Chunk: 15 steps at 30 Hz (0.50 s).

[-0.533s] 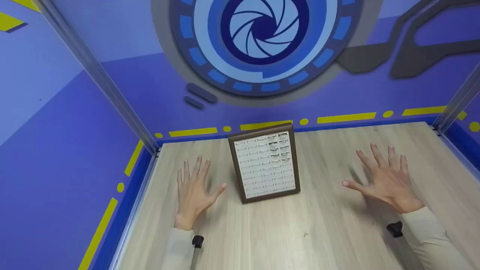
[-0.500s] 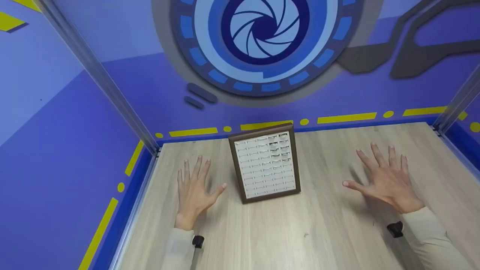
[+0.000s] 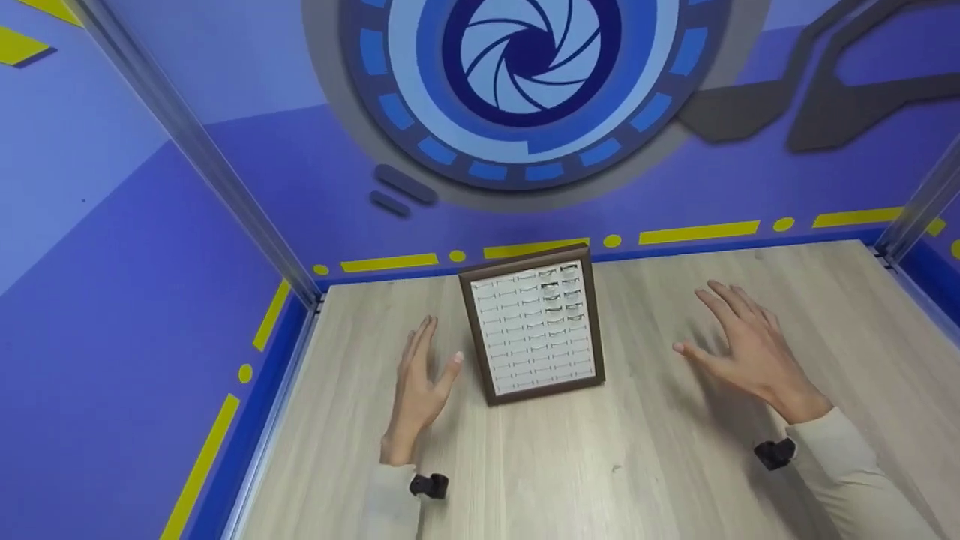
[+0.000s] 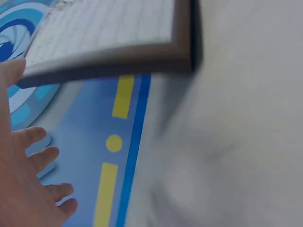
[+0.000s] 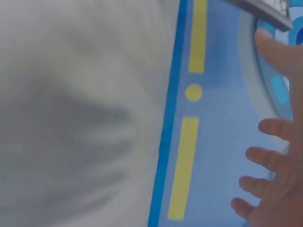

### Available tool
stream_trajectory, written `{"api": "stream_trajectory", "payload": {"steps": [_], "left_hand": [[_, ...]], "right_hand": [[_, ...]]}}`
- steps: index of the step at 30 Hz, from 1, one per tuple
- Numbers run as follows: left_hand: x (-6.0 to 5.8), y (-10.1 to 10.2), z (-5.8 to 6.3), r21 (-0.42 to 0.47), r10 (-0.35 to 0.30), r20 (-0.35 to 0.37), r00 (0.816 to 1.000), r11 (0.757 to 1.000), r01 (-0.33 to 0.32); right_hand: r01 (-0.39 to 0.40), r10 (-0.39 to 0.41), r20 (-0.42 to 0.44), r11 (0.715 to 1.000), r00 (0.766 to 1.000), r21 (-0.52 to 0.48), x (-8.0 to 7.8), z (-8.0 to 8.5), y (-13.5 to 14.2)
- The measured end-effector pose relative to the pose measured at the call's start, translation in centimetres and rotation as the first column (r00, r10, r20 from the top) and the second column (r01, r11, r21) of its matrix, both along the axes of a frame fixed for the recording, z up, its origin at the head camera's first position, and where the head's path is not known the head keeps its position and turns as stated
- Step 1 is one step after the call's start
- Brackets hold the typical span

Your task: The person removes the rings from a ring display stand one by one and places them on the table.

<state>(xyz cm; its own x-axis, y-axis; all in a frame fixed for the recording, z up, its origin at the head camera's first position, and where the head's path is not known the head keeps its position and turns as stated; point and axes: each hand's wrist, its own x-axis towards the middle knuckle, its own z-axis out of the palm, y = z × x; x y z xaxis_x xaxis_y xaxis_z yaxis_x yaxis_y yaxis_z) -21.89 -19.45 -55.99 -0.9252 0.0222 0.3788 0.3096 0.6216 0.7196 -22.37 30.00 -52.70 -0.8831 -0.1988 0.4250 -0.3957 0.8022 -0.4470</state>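
Observation:
A brown-framed board (image 3: 534, 330) stands upright on the wooden table, turned a little to one side. Its white face carries rows of tiny marks that look like eyeglasses, darker at the top right. Just left of the frame is my left hand (image 3: 416, 394), thumb apart from the extended fingers, touching nothing. My right hand (image 3: 757, 360) hovers farther off on the right, fingers spread and loosely bent, holding nothing. In the left wrist view, the lower edge of the frame (image 4: 113, 59) passes close to the thumb; only a corner of the frame (image 5: 270, 10) enters the right wrist view.
Behind the table (image 3: 547, 465) rises a blue panel wall (image 3: 300, 180) with yellow dashes and a round aperture graphic. A metal post (image 3: 187, 142) marks the left back corner, and a second post (image 3: 926, 191) the right one.
Both hands have moved inward toward the frame and rolled from palm-down to more on edge. The left came nearer. The frame has stayed in place; the head view shifted slightly.

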Motion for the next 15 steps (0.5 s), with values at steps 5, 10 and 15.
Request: {"api": "stream_trajectory", "payload": {"steps": [5, 10, 15], "left_hand": [[0.0, 2.3, -1.2, 0.27, -0.061, 0.058, 0.996, 0.962, 0.043], [0.5, 3.8, -2.2, 0.442, -0.075, 0.107, 0.991, 0.897, 0.02], [1.1, 4.7, -2.9, 0.507, -0.093, 0.145, 0.985, 0.862, 0.007]], "right_hand": [[-0.084, 0.076, -0.129, 0.995, 0.989, -0.061, -0.8, 0.9, -2.6], [-0.155, 0.139, -0.17, 0.984, 0.976, -0.084, -1.8, 1.4, -5.6], [-0.197, 0.178, -0.17, 0.975, 0.969, -0.106, -1.9, 1.3, -8.0]]}}
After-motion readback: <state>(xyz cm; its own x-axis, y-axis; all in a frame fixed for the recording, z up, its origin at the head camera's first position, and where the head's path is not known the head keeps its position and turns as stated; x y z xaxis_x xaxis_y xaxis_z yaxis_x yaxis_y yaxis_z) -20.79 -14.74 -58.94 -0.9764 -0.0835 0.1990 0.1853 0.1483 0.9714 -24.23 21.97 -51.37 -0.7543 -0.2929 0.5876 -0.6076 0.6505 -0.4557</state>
